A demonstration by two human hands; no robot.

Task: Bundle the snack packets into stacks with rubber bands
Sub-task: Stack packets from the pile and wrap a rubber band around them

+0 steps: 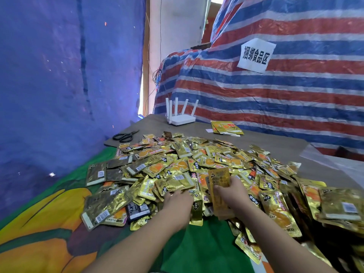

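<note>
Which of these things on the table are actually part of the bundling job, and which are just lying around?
Part of the job:
- heap of snack packets
- small stack of packets held upright in the right hand
- left hand reaching into the heap

Just lying about:
- scissors
- white router
- paper sign on the striped tarp

Packet heap [206, 170] covers the table [291, 146] centre; scissors [125, 135] at far-left edge, router [180, 119] at far edge.

White paper sign [255, 55] on tarp reads "捆绑食品区".
</note>
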